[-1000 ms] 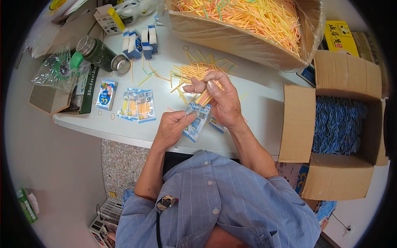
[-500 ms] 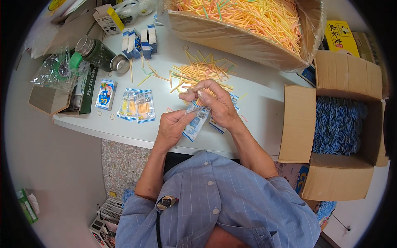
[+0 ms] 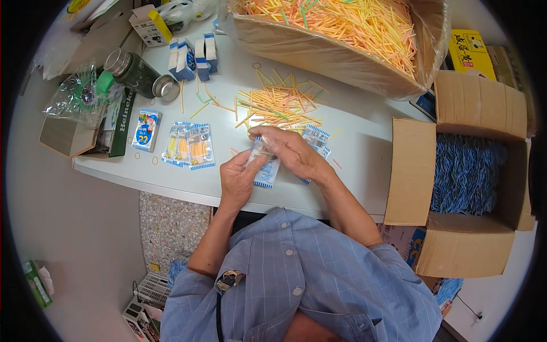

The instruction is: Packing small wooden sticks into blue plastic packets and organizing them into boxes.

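Note:
A small clear plastic packet (image 3: 265,173) with blue-striped ends is held in front of me, tilted slightly. My left hand (image 3: 236,176) pinches its left side, thumb lying across the front. At its upper end, my right hand (image 3: 292,153) is closed with bent fingers that hide the packet's mouth. More of these packets (image 3: 315,137) lie on the table, partly under my right hand. Just beyond my hands is a loose pile of thin orange, yellow and green sticks (image 3: 279,104). To the left, several filled packets (image 3: 188,146) overlap one another.
A big plastic-lined carton (image 3: 325,54) full of sticks stands at the back. On the right is an open cardboard box (image 3: 409,171) of blue-edged packets. A dark green flask (image 3: 134,74), bundled packets (image 3: 194,57) and one blue-and-white pack (image 3: 146,130) occupy the left side.
My right hand has come down over the packet's upper end, and the sticks between its fingers no longer show. The packet has turned more upright, and my left hand still grips it.

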{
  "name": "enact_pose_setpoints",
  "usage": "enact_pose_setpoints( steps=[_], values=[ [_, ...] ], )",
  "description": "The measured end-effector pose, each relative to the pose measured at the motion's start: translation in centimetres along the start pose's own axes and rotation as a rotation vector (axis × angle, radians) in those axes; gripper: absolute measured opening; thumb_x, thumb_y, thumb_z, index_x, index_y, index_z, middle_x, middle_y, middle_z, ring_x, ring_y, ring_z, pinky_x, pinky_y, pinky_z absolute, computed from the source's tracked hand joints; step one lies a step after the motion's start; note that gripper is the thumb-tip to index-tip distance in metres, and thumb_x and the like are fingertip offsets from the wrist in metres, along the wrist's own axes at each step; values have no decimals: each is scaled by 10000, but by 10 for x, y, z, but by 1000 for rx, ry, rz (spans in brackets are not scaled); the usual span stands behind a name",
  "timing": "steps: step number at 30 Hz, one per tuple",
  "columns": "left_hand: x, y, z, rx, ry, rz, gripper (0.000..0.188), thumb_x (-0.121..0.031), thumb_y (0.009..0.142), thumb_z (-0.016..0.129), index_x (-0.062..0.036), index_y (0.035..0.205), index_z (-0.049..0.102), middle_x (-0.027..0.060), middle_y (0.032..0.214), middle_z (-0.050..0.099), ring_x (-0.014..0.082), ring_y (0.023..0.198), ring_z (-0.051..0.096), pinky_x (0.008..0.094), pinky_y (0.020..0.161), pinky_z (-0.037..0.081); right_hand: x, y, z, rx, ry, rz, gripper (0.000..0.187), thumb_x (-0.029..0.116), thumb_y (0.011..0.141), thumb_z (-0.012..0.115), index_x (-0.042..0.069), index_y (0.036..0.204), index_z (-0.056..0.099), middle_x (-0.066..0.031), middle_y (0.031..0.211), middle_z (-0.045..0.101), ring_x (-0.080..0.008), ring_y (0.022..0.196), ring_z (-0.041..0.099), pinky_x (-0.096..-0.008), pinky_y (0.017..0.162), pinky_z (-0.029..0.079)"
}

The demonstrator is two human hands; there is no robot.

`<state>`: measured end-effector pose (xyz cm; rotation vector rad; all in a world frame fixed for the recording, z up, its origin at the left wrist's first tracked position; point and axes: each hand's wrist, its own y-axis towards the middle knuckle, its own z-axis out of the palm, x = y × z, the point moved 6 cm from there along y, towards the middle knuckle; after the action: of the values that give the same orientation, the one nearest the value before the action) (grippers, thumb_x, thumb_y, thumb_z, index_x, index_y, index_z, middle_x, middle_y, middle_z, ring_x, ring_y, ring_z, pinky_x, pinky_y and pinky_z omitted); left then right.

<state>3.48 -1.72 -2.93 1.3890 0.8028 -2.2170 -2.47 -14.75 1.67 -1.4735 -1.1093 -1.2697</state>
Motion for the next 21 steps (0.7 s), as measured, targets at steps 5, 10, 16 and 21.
enact_pose_setpoints(
  steps=[5,10,16,21],
  values=[
    [2,-2,-9,-46,22,40,269,-112,954,673,44,1172,680,35,979,716,53,840,615,196,739,494,3,2,8,64,-189,-106,472,328,1031,440,-23,1328,548,-189,1252,626,-280,1176,582,-357,1019,438],
    [-8,-7,-27,-154,48,64,278,-169,984,634,35,1168,671,35,1002,710,63,863,623,217,776,496,26,40,-14,-189,-406,-253,352,68,893,635,18,1240,611,-151,1153,653,-271,1065,645,-361,907,515],
    [-10,-6,-48,-246,-147,38,272,-206,1007,600,26,1131,668,54,1035,708,80,882,636,226,794,503,18,110,10,143,-979,-422,413,-42,757,657,60,1157,655,-93,1181,650,-312,1106,591,-387,942,506],
    [-17,-9,-57,-241,-311,90,271,-155,983,626,23,1187,615,72,1081,702,95,940,649,238,839,510,13,119,9,128,-971,-353,393,-40,746,650,68,1124,665,-90,1135,650,-294,1107,577,-401,946,495]
  ],
)
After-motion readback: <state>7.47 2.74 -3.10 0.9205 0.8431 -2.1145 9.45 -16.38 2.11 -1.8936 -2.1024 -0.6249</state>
